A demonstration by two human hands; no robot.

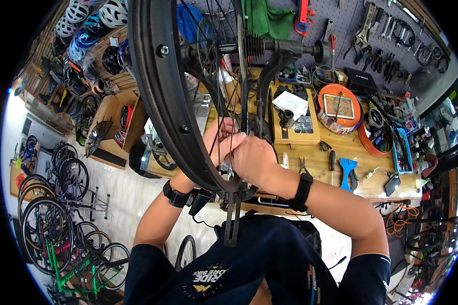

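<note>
A black bicycle wheel rim (158, 86) stands upright in a black truing stand (285, 51), its thin spokes (220, 84) running down between my hands. My left hand (220, 141) reaches through at the lower part of the wheel, its fingers closed around a spoke and partly covered by the spokes and rim. Pressed against it, my right hand (254, 160) is closed in a fist on the wheel's right side. What its fingers grip is hidden. Below the rim, a slotted metal bar (232, 223) points toward my body.
On the wooden bench (315, 175) lie a blue tool (347, 173), a screwdriver (332, 161) and pliers (304, 165). A cardboard tray (296, 136) and a round orange-lidded container (339, 109) stand behind them. Bicycles (61, 229) are parked at left, near an open carton (112, 124).
</note>
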